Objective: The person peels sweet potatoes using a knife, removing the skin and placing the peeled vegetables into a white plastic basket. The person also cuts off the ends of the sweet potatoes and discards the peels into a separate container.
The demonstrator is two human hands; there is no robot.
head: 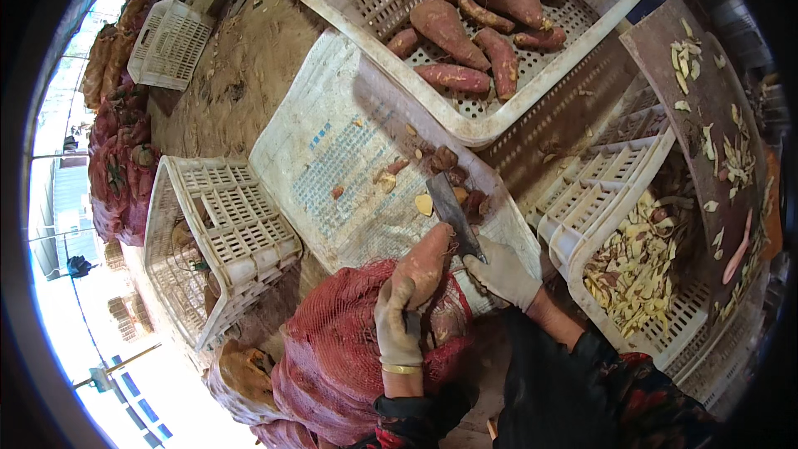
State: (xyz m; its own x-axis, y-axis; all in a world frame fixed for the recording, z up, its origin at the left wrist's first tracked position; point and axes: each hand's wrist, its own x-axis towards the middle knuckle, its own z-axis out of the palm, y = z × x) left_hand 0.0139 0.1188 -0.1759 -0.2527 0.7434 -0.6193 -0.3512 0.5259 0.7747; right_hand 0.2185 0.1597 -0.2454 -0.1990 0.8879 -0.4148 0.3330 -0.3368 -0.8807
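Observation:
My left hand [399,324], in a pale work glove with a bracelet at the wrist, holds a sweet potato [424,265] above an open red mesh sack [336,337]. My right hand [504,271], gloved too, grips a wide-bladed knife [452,209]; its dark blade lies beside the root's upper end. More sweet potatoes [447,323] show in the sack's mouth. Beyond the blade, cut root ends [444,159] and a pale slice [424,204] lie on a white woven sheet [299,156] with blue print.
A white plastic crate [399,43] holding several sweet potatoes [449,31] stands ahead. To the right, another crate [561,231] contains peelings [629,268], beside a brown board [698,106] strewn with scraps. A tipped crate [230,224] and full red mesh sacks [121,168] are on the left.

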